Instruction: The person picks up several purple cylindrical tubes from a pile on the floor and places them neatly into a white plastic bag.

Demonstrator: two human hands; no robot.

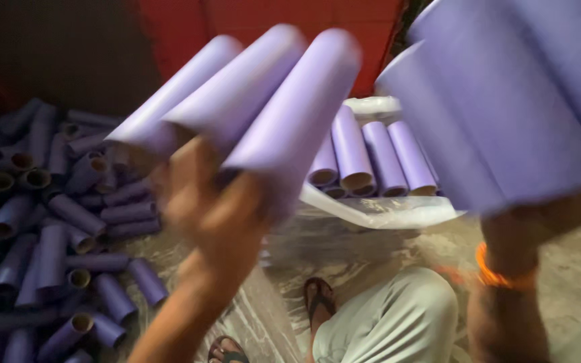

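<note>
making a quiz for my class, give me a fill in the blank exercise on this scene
1. The left hand grips ____ purple tubes at once.
2. The right hand's wrist wears an ____ band.
3. The loose pile of tubes lies on the person's ____ side.
4. The tubes in the clear plastic bag are all coloured ____.

Missing words: three; orange; left; purple
</note>
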